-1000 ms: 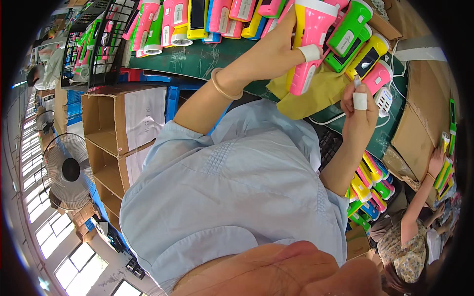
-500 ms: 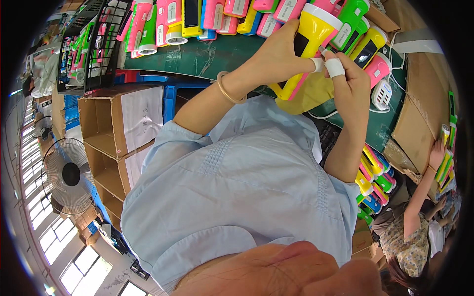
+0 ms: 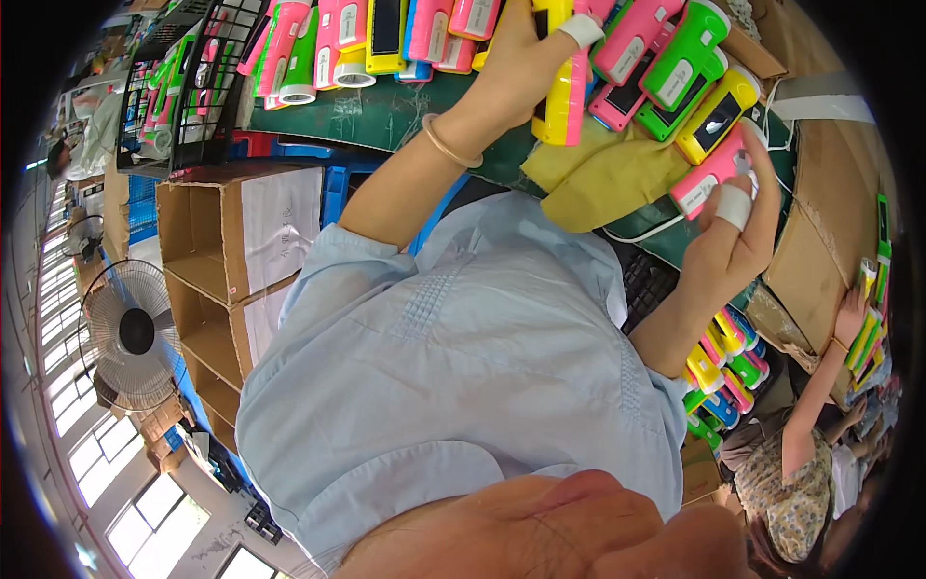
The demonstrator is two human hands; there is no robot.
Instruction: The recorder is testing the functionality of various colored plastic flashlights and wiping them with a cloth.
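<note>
At the top of the view, my left hand is closed around a yellow flashlight with a pink side strip, its lower end pointing toward me. White tape wraps the thumb. To the right, my right hand grips a pink flashlight with a white label, thumb and fingers around its body. One finger of that hand also has white tape. Beside the pink one lie a yellow flashlight with a dark panel and a green flashlight. A yellow cloth is spread between my hands.
More flashlights line the green table. A black wire basket stands at the left, above cardboard compartments. A white cable crosses the table's right part. A co-worker's hand is at the far right, beyond a cardboard box.
My hands have moved apart. The left carried the yellow flashlight up and away from me; the right left it, moved right and took hold of the pink one. More of the cloth shows.
</note>
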